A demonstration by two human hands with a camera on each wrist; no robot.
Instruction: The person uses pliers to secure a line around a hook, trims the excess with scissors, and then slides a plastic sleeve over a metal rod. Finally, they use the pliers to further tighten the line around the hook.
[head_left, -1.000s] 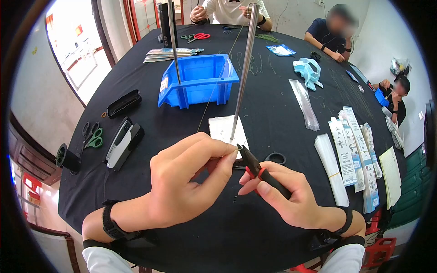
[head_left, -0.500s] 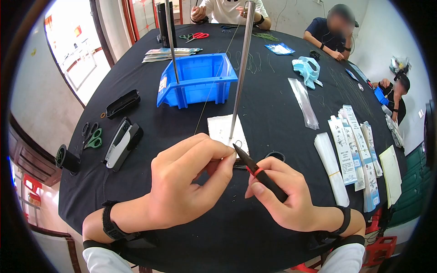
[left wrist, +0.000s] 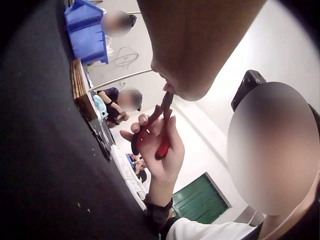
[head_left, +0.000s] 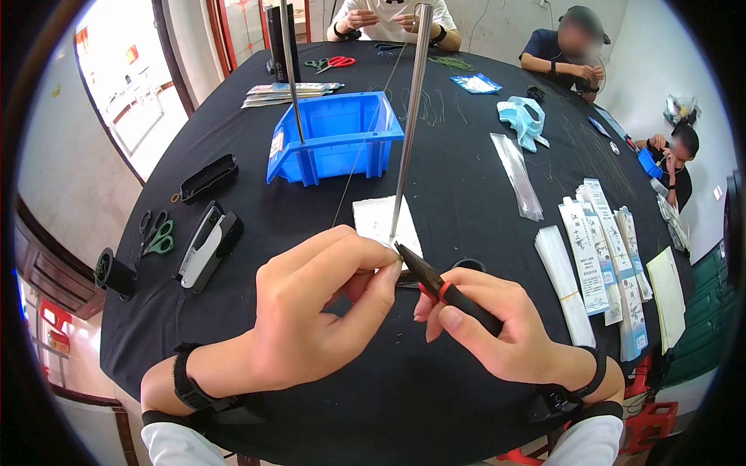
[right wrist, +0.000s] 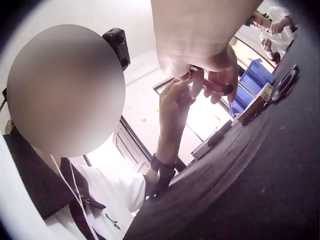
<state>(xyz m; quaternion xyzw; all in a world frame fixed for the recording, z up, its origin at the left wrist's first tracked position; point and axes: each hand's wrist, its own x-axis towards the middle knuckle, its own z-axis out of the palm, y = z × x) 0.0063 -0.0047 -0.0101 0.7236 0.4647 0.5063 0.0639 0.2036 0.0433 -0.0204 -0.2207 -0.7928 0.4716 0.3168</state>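
Note:
In the head view the left hand (head_left: 322,311) pinches something tiny between thumb and forefinger; a thin line runs up from near these fingers, past the blue bin. The right hand (head_left: 497,326) holds black-and-red pliers (head_left: 447,293), their tips touching or very close to the left fingertips. Just beyond stands a metal rod (head_left: 407,140) on a white block (head_left: 376,219). In the left wrist view the pliers (left wrist: 164,117) have spread red handles inside the right hand (left wrist: 167,150). The right wrist view shows the left hand (right wrist: 175,107) meeting the right hand's fingers. What is pinched is too small to tell.
A blue bin (head_left: 342,144) stands behind the block. On the left lie a stapler (head_left: 208,247), green-handled scissors (head_left: 161,237) and a black tray (head_left: 210,179). Printed packets (head_left: 587,260) and clear sleeves (head_left: 565,286) lie right. Several people sit around the table.
The pliers dipped away from the left fingertips, showing a small loop there, then came back against them with the right hand slightly turned. The left hand stays nearly still.

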